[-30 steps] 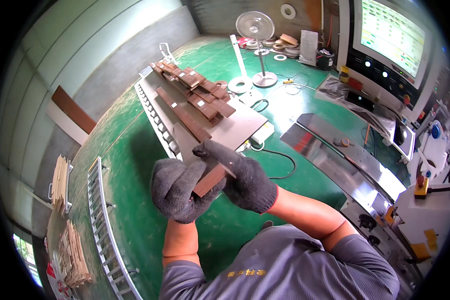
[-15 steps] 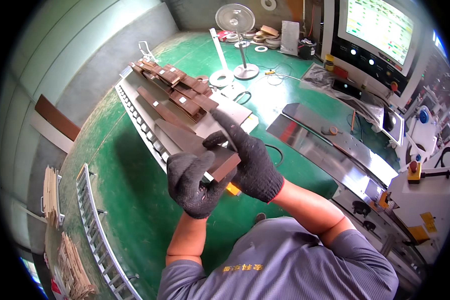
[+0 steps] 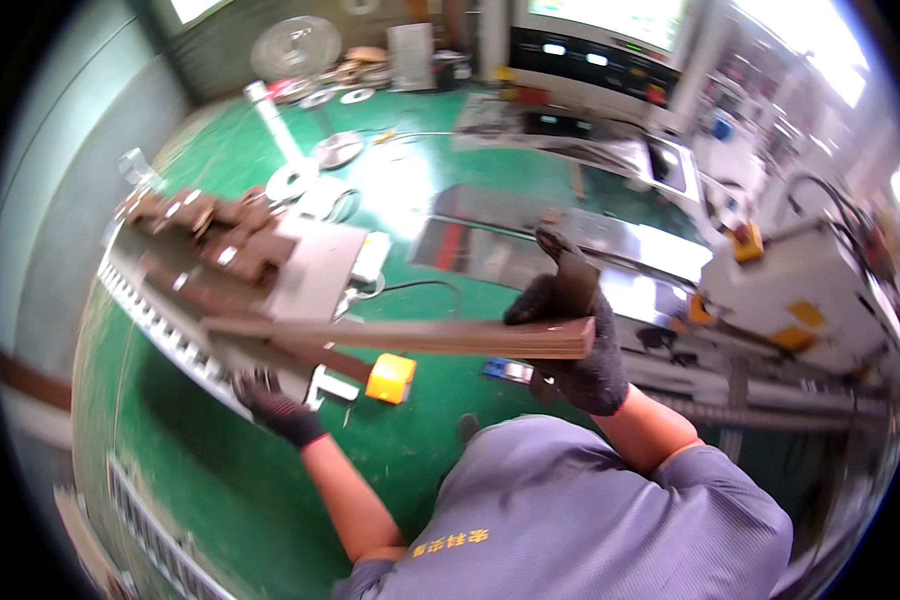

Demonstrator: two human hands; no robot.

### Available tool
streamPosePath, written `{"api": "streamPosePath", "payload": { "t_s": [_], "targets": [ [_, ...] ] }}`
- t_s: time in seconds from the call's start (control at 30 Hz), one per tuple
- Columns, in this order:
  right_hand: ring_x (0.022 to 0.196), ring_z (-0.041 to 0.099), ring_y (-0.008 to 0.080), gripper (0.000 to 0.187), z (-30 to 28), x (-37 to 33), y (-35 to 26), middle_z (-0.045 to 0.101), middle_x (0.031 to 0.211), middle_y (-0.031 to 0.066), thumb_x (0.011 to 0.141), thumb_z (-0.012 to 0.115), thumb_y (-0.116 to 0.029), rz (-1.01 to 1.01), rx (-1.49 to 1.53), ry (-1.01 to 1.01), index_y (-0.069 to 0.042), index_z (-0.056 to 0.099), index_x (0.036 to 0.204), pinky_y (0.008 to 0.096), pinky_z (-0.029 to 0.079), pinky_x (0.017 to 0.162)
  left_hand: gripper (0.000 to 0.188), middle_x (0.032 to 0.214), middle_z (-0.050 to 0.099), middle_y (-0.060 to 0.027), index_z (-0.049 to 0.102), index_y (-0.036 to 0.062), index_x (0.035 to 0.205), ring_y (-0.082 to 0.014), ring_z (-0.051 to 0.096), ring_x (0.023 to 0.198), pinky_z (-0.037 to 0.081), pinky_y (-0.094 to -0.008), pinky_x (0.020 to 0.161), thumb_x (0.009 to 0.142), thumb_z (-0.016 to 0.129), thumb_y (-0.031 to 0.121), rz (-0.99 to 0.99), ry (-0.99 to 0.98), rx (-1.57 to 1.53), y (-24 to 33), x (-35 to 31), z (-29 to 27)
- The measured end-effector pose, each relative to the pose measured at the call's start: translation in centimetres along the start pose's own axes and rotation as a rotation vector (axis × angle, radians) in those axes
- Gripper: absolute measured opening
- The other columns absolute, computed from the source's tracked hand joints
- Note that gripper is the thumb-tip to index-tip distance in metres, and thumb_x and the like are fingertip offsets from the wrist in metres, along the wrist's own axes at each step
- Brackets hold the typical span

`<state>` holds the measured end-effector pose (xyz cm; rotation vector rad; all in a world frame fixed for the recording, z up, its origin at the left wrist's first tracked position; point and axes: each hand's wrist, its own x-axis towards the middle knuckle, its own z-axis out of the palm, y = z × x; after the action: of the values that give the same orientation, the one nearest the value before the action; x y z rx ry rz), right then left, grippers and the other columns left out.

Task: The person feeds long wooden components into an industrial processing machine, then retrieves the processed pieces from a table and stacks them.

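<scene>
My right hand point(image 3: 602, 375), in a dark glove, is closed round the end of a long brown board point(image 3: 440, 338). The board shows several thin lines along its edge and stretches left over the white table point(image 3: 315, 235). A short brown piece point(image 3: 576, 285) stands up between the fingers of the same hand. Below the board's far left part, my gloved left hand point(image 3: 278, 408) is at the table's near edge, fingers stretched out and somewhat blurred, with nothing visible in them. Another brown strip point(image 3: 335, 362) juts out beneath the held board.
Brown boards point(image 3: 220, 230) lie heaped on the table. A yellow object point(image 3: 391, 378) is beside its near corner. A metal-topped machine bed point(image 3: 500, 235) is ahead, with a control panel point(image 3: 595, 55) behind. A standing fan point(image 3: 338, 150) is far left; a ladder-like rack point(image 3: 165, 530) lies low left.
My left hand has let go of the brown board and moved left to the table edge. The right hand has carried the board rightward and turned it sideways. The view has swung right.
</scene>
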<state>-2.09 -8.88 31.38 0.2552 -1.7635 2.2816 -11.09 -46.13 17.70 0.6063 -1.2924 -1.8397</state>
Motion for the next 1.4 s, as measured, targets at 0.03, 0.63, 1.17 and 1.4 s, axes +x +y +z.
{"api": "streamPosePath", "payload": {
  "t_s": [0.03,0.63,1.17,1.4],
  "targets": [
    [0.078,0.060,0.0147,0.101,-1.4,-1.2,-1.2,0.061,0.095,0.0073,0.070,0.077,0.000,0.126,0.110,0.082,-0.006,0.022,0.155,0.0262,0.049,0.068,0.057,0.137,0.051,-0.0201,0.045,-0.0037,0.139,-0.0304,0.056,0.117,0.045,-0.0472,0.103,0.099,0.050,0.037,-0.217,0.050,-0.113,-4.4,3.3,-3.0],
    [0.080,0.063,0.0174,0.051,-12.1,-19.1,-3.0,0.065,0.096,0.0081,0.072,0.065,-0.008,0.389,0.261,0.996,-0.003,0.060,0.123,0.0299,0.056,0.070,0.062,0.142,0.054,-0.0139,0.051,0.0078,0.140,-0.0323,0.055,0.126,0.042,-0.0504,0.109,0.098,0.050,0.053,-0.645,-0.300,-0.035,-12.4,3.8,2.5],
    [0.088,0.053,0.0178,0.026,-18.6,-21.9,-0.3,0.054,0.094,0.0066,0.095,0.056,-0.026,-0.011,-0.717,0.760,-0.001,0.057,0.103,0.0338,0.044,0.080,0.021,0.089,0.069,-0.0040,0.064,0.0078,0.102,-0.0160,0.068,0.076,0.056,-0.0299,0.061,0.087,0.072,0.021,-0.633,-0.307,-0.142,-13.5,0.3,5.2],
    [0.091,0.051,0.0201,0.034,-15.3,-16.0,-0.3,0.053,0.096,0.0081,0.098,0.054,-0.030,-0.123,-1.050,0.546,0.004,0.057,0.102,0.0322,0.042,0.083,0.023,0.093,0.067,-0.0046,0.062,0.0073,0.109,-0.0190,0.068,0.077,0.058,-0.0316,0.065,0.091,0.066,0.021,-0.652,-0.443,-0.135,-11.8,-2.6,5.0]
  ]
}}
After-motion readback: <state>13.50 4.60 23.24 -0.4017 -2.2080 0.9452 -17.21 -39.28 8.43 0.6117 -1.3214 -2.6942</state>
